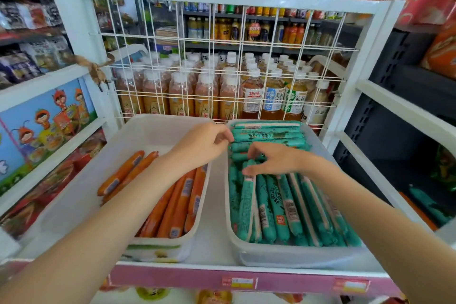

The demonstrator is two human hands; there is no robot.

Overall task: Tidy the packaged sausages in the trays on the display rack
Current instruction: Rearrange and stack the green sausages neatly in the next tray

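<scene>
My left hand [202,144] reaches across the gap between the trays, fingers curled down onto the ends of the crosswise green sausages [269,136] at the back of the right tray [291,253], pinching at one of them, though the exact finger hold is too blurred to be sure of. My right hand [274,159] is spread low over the same tray, fingers bent and thumb out, closing round the top end of one lengthwise green sausage [247,202] at the left of the front row, where its tip lifts above the rest. That front row of green sausages [296,207] lies packed side by side, running front to back, barcodes showing on several. The crosswise ones sit stacked behind them against the tray's far wall. The left tray [81,195] holds orange sausages [172,207]: a bunch along its right side under my left forearm, and a pair [125,173] lying apart, angled across the bare middle. Both trays rest side by side on the white rack shelf [212,205], which carries a pink price strip [283,281] along its front edge. Behind the wire grid [222,57] stand rows of bottled tea [251,96].
</scene>
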